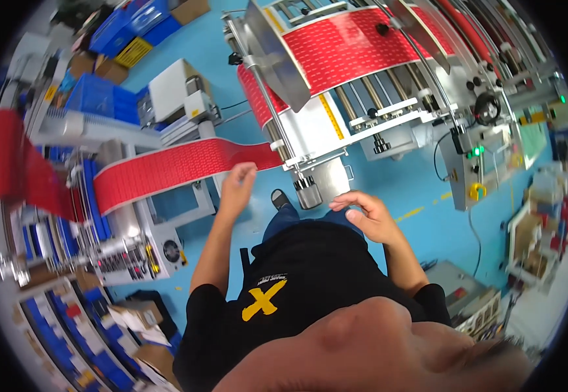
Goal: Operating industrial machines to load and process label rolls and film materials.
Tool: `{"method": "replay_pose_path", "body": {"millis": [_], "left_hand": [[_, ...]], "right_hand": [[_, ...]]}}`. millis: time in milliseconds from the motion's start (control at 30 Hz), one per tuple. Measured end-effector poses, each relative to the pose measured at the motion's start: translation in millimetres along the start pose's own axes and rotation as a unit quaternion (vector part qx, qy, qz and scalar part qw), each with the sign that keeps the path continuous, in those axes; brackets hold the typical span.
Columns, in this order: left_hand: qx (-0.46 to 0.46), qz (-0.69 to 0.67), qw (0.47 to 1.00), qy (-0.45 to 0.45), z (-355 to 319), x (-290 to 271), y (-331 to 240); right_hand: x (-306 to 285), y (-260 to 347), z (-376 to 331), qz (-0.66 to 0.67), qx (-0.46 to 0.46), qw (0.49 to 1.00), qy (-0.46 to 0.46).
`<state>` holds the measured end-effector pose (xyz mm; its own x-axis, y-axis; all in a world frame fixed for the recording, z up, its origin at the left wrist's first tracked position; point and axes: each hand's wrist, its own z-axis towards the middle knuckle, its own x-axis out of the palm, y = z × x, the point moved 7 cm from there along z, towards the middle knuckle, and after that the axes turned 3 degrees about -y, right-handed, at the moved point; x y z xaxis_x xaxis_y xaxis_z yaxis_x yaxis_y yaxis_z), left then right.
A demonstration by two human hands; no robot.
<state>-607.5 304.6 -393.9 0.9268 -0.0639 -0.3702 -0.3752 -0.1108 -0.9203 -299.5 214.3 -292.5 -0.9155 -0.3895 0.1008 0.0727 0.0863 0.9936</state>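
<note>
The red strip (166,166) spans the gap between the pale machine (160,242) at left and the metal-railed machine (388,126) at right — its pale-edged length curving from one to the other. The left hand (235,193) is at the strip's near edge, fingers bent together; whether they grip or touch it, I cannot tell. The right hand (374,220) hangs near the grey cylinder (307,193), its fingers loosely extended and holding nothing.

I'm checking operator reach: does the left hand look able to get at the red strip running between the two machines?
Probably yes: the left hand is at the red strip's near edge, with nothing visible blocking it.
</note>
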Motion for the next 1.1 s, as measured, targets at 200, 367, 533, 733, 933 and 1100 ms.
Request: {"method": "replay_pose_path", "body": {"millis": [200, 367, 533, 733, 933, 1100], "left_hand": [[0.025, -0.046, 0.997, 0.052, 88.9, -21.6, -57.3], [0.059, -0.102, 0.992, 0.047, 138.6, -23.8, -63.9], [0.052, -0.120, 0.991, 0.029, 223.1, -41.6, -49.7], [-0.007, -0.140, 0.959, 0.245, 292.0, -27.6, -40.5], [0.003, 0.092, 0.917, 0.389, 304.9, -12.5, -58.0], [0.021, -0.098, 0.898, 0.429, 330.1, -14.4, -25.7]], "right_hand": [[18.3, 20.9, 2.7, -0.072, -0.053, 0.987, -0.135], [30.6, 24.5, 7.1, -0.109, -0.011, 0.983, -0.150], [38.6, 32.9, 20.6, -0.154, 0.012, 0.972, -0.176], [54.2, 26.1, 43.0, -0.188, 0.085, 0.941, -0.268], [62.6, 23.7, 48.8, -0.164, 0.168, 0.902, -0.363], [62.6, 25.7, 48.6, -0.173, 0.204, 0.876, -0.402]]}}
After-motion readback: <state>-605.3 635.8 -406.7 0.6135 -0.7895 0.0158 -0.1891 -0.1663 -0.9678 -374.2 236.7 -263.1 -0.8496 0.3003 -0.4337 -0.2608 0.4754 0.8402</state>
